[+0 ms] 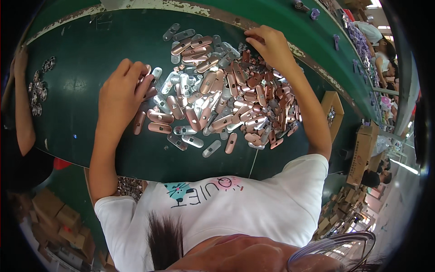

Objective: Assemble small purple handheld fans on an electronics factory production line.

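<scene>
A heap of oblong rose-gold shells [208, 83], each with a small dark window, lies on the dark green tabletop [81, 127]. Clear, silvery oblong pieces [211, 148] are mixed in. At the heap's left edge my left hand [118, 93] is closed, with a rose-gold shell [147, 70] partly showing at its bent fingertips. More shells lie just under its thumb. Over at the far right, my right hand [272, 49] rests by the table's raised far edge, thumb and forefinger apart. I see nothing in it. Small coppery parts [253, 61] lie just below it.
A worn, paint-chipped rim [190, 8] borders the far side. Another person's arm [23, 99] reaches in at left, near dark round parts [38, 93]. A cardboard tray [334, 113] stands at right. Purple pieces [358, 43] lie on a line beyond; cartons [59, 215] fill the floor.
</scene>
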The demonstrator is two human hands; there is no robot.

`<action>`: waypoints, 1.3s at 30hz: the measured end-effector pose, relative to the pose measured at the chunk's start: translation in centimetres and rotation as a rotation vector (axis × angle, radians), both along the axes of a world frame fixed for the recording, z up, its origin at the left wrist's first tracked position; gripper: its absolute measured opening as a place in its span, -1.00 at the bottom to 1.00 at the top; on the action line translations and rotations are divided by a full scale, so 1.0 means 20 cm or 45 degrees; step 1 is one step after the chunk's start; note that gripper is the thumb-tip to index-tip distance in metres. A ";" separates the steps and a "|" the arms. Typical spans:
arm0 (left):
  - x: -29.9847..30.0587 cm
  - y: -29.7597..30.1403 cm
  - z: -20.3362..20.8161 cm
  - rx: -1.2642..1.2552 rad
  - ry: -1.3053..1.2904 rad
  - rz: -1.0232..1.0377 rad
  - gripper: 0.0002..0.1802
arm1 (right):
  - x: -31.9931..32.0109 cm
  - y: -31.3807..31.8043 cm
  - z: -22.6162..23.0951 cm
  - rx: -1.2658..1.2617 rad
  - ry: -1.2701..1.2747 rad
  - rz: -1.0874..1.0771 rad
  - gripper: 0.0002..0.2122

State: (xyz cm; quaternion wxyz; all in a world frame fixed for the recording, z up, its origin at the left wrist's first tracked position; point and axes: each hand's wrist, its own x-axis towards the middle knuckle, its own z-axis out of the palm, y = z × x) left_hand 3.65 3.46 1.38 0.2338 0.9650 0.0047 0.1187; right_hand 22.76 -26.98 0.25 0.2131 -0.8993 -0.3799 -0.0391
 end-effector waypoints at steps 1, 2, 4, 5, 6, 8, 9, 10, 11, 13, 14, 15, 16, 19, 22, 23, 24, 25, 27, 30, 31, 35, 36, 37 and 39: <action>0.00 0.01 0.01 -0.143 0.068 0.013 -0.83 | 0.00 0.00 -0.02 0.017 -0.031 0.018 -0.85; 0.00 0.01 0.02 -0.285 0.134 0.029 -0.81 | 0.00 0.00 -0.02 0.023 -0.023 0.021 -0.85; 0.00 0.03 0.06 -0.212 0.153 0.003 -0.78 | 0.00 0.01 -0.02 -0.008 -0.086 0.087 -0.89; -0.01 0.06 0.08 -0.140 0.166 -0.023 -0.75 | -0.01 0.01 0.00 -0.042 -0.062 0.075 -0.89; -0.01 0.07 0.04 -0.148 0.098 -0.054 -0.72 | -0.01 0.01 0.02 -0.075 -0.039 0.064 -0.88; -0.02 0.08 0.02 -0.008 0.146 -0.095 -0.75 | -0.04 0.01 0.04 0.012 0.038 -0.003 -0.90; -0.02 0.08 0.02 -0.045 0.142 -0.074 -0.75 | -0.06 0.02 0.05 0.097 0.127 -0.060 -0.91; -0.02 0.07 0.01 -0.039 0.144 -0.057 -0.75 | -0.09 0.03 0.06 0.234 0.206 -0.094 -0.92; -0.02 0.07 0.01 -0.056 0.145 -0.074 -0.77 | -0.13 0.05 0.08 0.237 0.209 -0.077 -0.92; -0.02 0.07 0.00 -0.069 0.150 -0.078 -0.78 | -0.24 0.13 0.13 0.579 0.512 -0.066 -0.90; -0.02 0.07 -0.01 -0.070 0.159 -0.058 -0.81 | -0.30 0.17 0.16 0.650 0.595 -0.005 -0.88; -0.01 0.07 -0.02 -0.070 0.169 -0.040 -0.84 | -0.35 0.21 0.19 0.643 0.604 0.065 -0.88; -0.01 0.07 -0.02 -0.071 0.176 -0.037 -0.84 | -0.41 0.25 0.21 0.639 0.612 0.143 -0.89; 0.00 0.02 -0.01 -0.331 0.083 0.029 -0.89 | -0.55 0.30 0.22 0.687 0.665 0.332 -0.88; -0.06 -0.10 0.01 -1.638 0.350 -0.179 -0.89 | -0.63 0.34 0.20 0.831 0.569 0.421 -0.85; -0.08 -0.15 0.03 -1.669 0.437 -0.157 -0.87 | -0.63 0.33 0.19 0.810 0.622 0.453 -0.86; -0.10 -0.19 0.05 -1.698 0.524 -0.135 -0.86 | -0.63 0.33 0.17 0.776 0.563 0.483 -0.85; -0.11 -0.22 0.05 -1.813 0.526 -0.193 -0.83 | -0.63 0.34 0.16 0.740 0.499 0.515 -0.85; -0.10 -0.23 0.02 -1.827 0.563 -0.206 -0.81 | -0.65 0.34 0.14 0.753 0.491 0.402 -0.83; -0.10 -0.24 -0.01 -1.838 0.592 -0.212 -0.79 | -0.65 0.34 0.09 0.707 0.350 0.443 -0.81; -0.10 -0.24 -0.02 -1.836 0.593 -0.214 -0.78 | -0.64 0.35 0.07 0.733 0.270 0.453 -0.82; -0.10 -0.24 0.00 -1.838 0.593 -0.251 -0.80 | -0.66 0.35 0.07 0.782 0.231 0.395 -0.83; -0.10 -0.24 0.00 -1.853 0.595 -0.225 -0.81 | -0.66 0.35 0.07 0.782 0.233 0.394 -0.83; -0.11 -0.25 0.01 -1.868 0.596 -0.200 -0.82 | -0.66 0.36 0.08 0.770 0.274 0.374 -0.84; -0.11 -0.25 0.00 -1.886 0.607 -0.170 -0.83 | -0.67 0.36 0.09 0.757 0.317 0.355 -0.84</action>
